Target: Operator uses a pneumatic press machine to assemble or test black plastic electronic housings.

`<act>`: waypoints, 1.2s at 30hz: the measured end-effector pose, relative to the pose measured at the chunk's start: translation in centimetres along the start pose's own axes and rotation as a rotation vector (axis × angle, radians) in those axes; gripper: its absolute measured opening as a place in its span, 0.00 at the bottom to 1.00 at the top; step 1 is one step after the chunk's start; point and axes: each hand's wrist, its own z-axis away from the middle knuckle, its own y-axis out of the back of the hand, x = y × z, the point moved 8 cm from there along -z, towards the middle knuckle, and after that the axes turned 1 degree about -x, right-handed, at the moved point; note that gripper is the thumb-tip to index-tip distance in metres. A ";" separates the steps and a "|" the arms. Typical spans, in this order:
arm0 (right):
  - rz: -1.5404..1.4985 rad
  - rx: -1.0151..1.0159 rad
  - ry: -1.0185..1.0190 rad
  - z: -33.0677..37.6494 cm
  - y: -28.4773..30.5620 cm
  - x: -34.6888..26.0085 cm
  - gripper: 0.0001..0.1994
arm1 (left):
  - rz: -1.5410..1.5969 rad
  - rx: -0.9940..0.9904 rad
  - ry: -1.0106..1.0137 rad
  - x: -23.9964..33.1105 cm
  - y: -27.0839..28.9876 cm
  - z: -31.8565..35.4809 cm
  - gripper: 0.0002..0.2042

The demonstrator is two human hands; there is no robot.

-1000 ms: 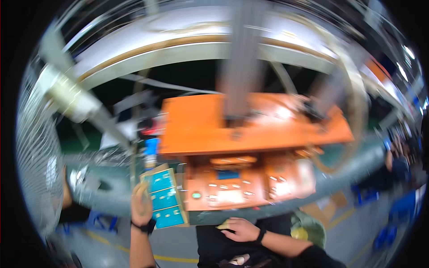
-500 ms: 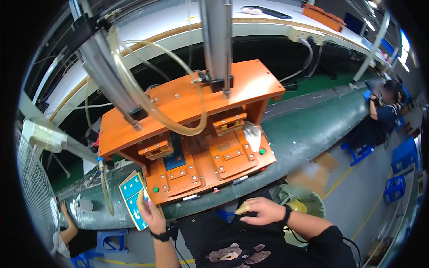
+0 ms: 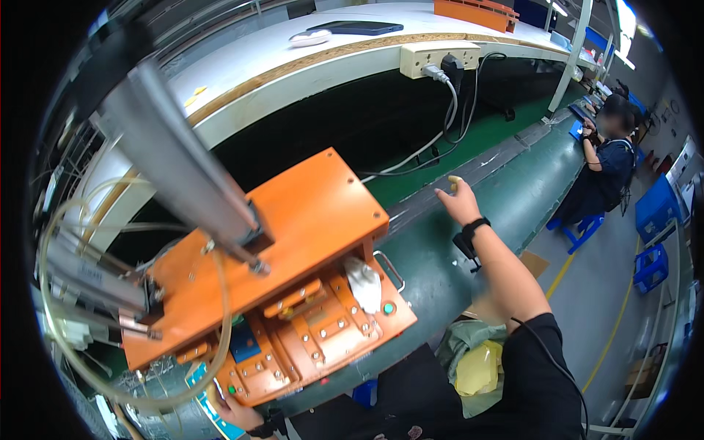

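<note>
My right hand (image 3: 462, 204) reaches out over the green conveyor belt (image 3: 513, 187), thumb and forefinger apart, with no object visible in it. A yellowish finger cot covers one fingertip. At the lower left, my left hand (image 3: 236, 414) is beside the front left corner of the orange press fixture (image 3: 286, 220), next to a blue-and-cream panel (image 3: 229, 429). Its fingers are drawn together around something small and pale that I cannot make out. A dark blue plate (image 3: 244, 343) lies in the fixture's left bay. White cloth (image 3: 364, 284) rests at its right end, near a green button (image 3: 389, 309).
Metal cylinders (image 3: 172, 158) and a clear hose (image 3: 220, 308) rise over the fixture. Behind are a white shelf (image 3: 271, 59) and a power strip (image 3: 422, 57) with hanging cables. A bag of yellow material (image 3: 480, 369) stands lower right. Another person (image 3: 612, 150) sits farther along the belt.
My right hand has moved from in front of my body out over the belt, to the right of the fixture. The view has swung right, and the left hand stays near the panel.
</note>
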 end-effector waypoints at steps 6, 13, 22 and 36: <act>0.579 -0.161 -0.358 -7.3 -7.0 -0.8 0.50 | -0.129 0.085 0.086 6.7 -3.1 1.7 0.13; 0.628 -0.044 -0.300 -11.7 -9.7 -1.0 0.48 | -0.419 -0.086 -0.210 5.7 -3.0 1.4 0.10; -0.403 -0.248 -0.352 -3.1 0.0 -0.5 0.20 | -0.364 -0.011 -0.211 2.1 -0.1 0.5 0.11; -1.447 -1.053 -0.416 38.7 3.4 -12.8 0.34 | 0.414 -0.261 -0.065 9.2 0.6 5.7 0.19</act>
